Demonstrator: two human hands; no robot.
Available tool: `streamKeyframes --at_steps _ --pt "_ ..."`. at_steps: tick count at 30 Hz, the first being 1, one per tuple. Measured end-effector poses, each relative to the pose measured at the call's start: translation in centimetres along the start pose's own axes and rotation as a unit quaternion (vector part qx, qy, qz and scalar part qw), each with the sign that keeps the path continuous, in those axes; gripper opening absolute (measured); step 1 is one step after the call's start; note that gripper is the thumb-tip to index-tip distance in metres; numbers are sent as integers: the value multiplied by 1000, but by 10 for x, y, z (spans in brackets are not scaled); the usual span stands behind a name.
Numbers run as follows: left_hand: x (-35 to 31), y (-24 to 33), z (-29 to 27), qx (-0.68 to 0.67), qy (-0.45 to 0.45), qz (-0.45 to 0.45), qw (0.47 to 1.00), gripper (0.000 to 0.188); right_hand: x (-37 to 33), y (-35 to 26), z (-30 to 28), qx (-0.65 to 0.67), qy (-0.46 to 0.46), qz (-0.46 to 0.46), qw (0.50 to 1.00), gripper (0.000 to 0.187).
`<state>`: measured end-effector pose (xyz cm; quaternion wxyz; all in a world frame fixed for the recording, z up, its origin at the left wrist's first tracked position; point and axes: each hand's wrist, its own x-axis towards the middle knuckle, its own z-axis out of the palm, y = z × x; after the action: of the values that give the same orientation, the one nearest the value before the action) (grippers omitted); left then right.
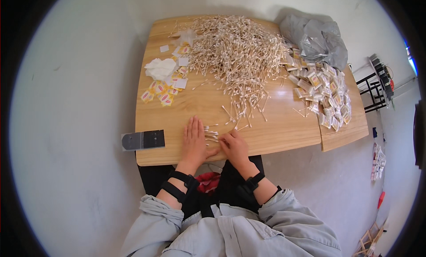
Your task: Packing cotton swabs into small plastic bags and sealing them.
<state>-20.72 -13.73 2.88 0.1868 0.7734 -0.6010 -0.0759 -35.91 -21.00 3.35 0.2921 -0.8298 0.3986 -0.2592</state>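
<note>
A small row of cotton swabs (211, 133) lies on the wooden table near its front edge, between my two hands. My left hand (193, 137) rests flat beside them, fingers stretched forward and together, thumb reaching right along the near side. From the right, my right hand (235, 147) comes to the swabs' other ends with its fingers bent and pressed together. What sits between those fingertips is hidden. Beyond both hands, a big heap of loose cotton swabs (235, 46) covers the far middle, a narrower tail of it spreading toward me.
Packed swab bundles (326, 90) pile up at the right, below a grey plastic bag (315, 39). Yellow-and-white cards (165, 89) and a crumpled white tissue (159, 69) lie at the left. A dark flat plastic piece (144, 140) overhangs the table's (279, 128) left edge.
</note>
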Motion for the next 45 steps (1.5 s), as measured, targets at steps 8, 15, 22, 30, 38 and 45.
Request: streamKeyframes --at_steps 8,15,22,30,38,45 --pt "-23 -17 -13 -171 -4 28 985 105 6 -4 16 113 -6 15 993 9" --pt "-51 -19 -79 -241 6 -57 969 38 10 8 -19 192 -94 44 976 11" --pt "-153 30 -163 -328 -302 -30 895 9 -73 -67 -115 167 -384 -73 905 6" --pt "-203 58 -208 -344 -302 -70 886 11 -121 -104 -186 141 -576 -3 805 22" --pt "-221 40 -223 -314 -396 -332 796 15 -144 -89 -189 150 -582 153 784 21" --pt "-247 34 -227 -428 -331 -221 812 21 -148 -110 -197 90 -538 90 834 34"
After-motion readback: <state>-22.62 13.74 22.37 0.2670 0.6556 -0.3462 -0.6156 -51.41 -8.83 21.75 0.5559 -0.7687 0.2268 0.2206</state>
